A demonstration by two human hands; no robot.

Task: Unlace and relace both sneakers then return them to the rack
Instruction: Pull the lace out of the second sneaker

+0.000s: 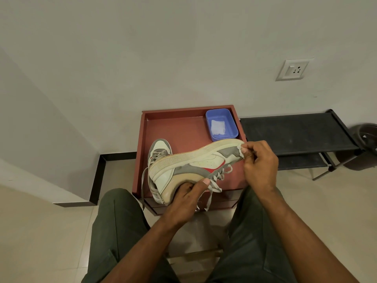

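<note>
Left hand [184, 196] cups tilted sneaker [191, 168] at its heel; right hand [259, 160] pinches lace [240, 149] at the toe. Risk: loose ends snagging, shoe slipping.

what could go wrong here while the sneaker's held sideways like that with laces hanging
1. The left hand grips only the heel end of the held sneaker, so a hard tug by the right hand on the lace might twist it loose.
2. Loose lace ends dangle and may snag on the red table edge.

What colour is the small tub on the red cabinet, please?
Blue tub, clearest in the head view.
</note>
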